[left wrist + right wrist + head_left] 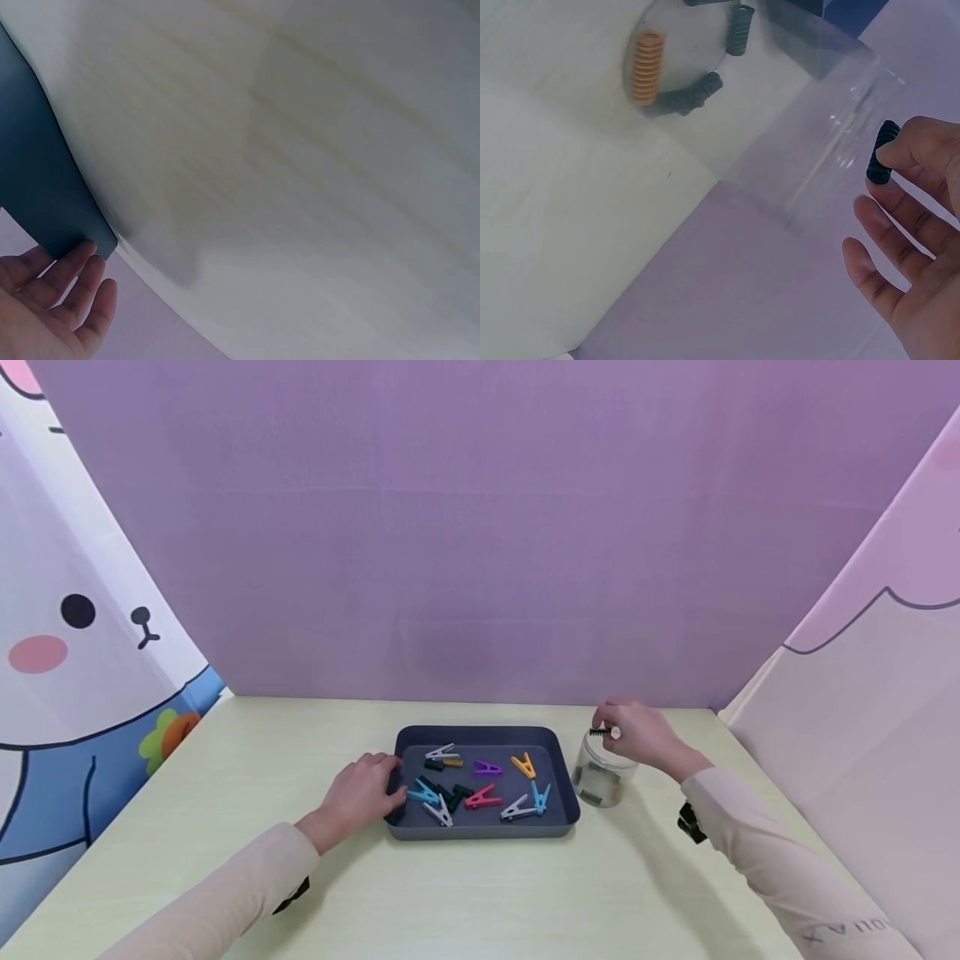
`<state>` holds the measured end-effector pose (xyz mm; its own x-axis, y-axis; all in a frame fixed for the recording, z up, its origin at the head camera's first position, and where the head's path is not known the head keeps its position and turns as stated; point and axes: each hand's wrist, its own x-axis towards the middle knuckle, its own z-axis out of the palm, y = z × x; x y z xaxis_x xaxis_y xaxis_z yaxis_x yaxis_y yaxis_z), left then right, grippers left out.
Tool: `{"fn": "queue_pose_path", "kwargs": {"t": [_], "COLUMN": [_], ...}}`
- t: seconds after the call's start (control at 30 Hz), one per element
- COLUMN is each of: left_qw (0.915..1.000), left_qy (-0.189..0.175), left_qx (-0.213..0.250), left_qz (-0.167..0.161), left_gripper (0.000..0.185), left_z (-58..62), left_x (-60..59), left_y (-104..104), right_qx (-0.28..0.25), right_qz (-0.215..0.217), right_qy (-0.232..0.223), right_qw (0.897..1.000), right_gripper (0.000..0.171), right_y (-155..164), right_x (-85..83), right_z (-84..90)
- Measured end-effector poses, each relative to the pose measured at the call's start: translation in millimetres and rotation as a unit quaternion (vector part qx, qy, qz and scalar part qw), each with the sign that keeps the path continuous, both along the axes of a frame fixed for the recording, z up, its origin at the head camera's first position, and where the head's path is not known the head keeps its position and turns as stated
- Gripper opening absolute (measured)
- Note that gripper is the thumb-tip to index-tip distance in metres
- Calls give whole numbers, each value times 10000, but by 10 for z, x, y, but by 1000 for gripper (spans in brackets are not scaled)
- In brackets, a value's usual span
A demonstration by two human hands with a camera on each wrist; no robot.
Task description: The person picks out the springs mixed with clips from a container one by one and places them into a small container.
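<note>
Dark spring (pixel 883 154) being pinched by right hand (pixel 637 735) over clear jar (pixel 602 774); needs releasing inside. Left hand (pixel 363 793), fingers relaxed, steadying tray (pixel 487 832).

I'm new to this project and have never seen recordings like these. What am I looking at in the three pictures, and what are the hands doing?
No machine here: a person works with bare hands, wearing three cameras. The wide picture comes from the head; the other two come from the wrists.

On the pale table sits a dark tray with coloured clothes pegs and a few dark springs. Beside it stands a clear jar.

The left hand rests its fingers on the tray's edge. The right hand pinches a dark spring just over the jar's mouth. The right wrist view looks down through the jar, showing an orange spring and dark ones lying at the bottom.
</note>
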<state>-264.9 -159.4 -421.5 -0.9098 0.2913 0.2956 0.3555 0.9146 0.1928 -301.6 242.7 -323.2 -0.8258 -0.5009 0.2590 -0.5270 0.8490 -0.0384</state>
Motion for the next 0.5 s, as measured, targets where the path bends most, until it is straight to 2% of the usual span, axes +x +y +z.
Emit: {"fn": "queue_pose_path", "kwargs": {"t": [0.23,0.5], "left_qw": [9999,9999], "left_qy": [-143,-122], "left_qx": [-42,-21], "left_qz": [59,41], "left_gripper": [39,39], "left_z": [6,8], "left_x": [1,9], "left_y": [11,8], "right_qx": [65,124], "right_qz": [-210,-187], "right_qy": [-91,-200], "right_qw": [9997,9995], "right_gripper": [17,16], "right_y": [35,55], "right_x": [41,43], "right_z": [-61,-154]}}
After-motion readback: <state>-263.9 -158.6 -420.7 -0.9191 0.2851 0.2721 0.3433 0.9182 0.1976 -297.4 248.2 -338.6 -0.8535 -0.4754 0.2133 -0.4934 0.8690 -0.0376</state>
